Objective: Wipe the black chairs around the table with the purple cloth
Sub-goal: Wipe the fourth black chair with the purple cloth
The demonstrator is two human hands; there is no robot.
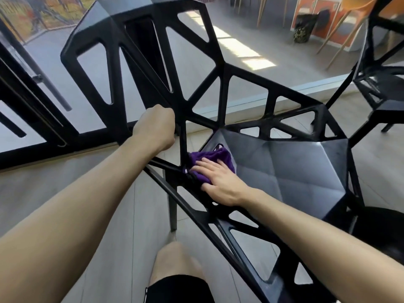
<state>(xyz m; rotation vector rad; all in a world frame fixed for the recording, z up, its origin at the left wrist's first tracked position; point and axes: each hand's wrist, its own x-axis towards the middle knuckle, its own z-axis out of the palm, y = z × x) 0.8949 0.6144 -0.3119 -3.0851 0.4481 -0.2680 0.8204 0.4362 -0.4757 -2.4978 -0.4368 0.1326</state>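
A black chair (284, 169) with an open lattice frame fills the middle of the view, its backrest rising to the upper left. My left hand (155, 130) grips a strut at the base of the backrest, fingers curled round it. A purple cloth (209, 158) lies bunched at the rear left corner of the seat. My right hand (218, 182) presses flat on the cloth with straight fingers, holding it against the seat edge and frame.
A second black chair (380, 88) stands at the right edge. A dark round shape (380, 228) sits at lower right. Black-framed glass doors (32, 110) run along the left. Orange chairs (349, 9) and a dark bin (305, 27) stand far back. My knee (175, 263) is below.
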